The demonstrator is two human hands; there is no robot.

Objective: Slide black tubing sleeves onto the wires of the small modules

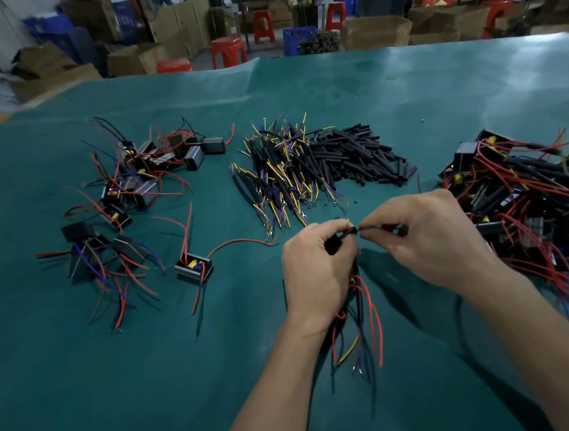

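My left hand grips a small module hidden in the palm, and its thumb and fingers pinch a black tubing sleeve. Red, yellow and dark wires hang down from that hand. My right hand pinches a thin wire end right at the sleeve's mouth. The two hands meet above the green mat, in front of the pile of loose black sleeves. Whether the wire is inside the sleeve I cannot tell.
A heap of sleeved yellow and purple leads lies beside the sleeves. Bare modules with red wires lie at the left, one lone module nearer. A pile of finished modules sits at the right. Boxes and red stools stand beyond the table.
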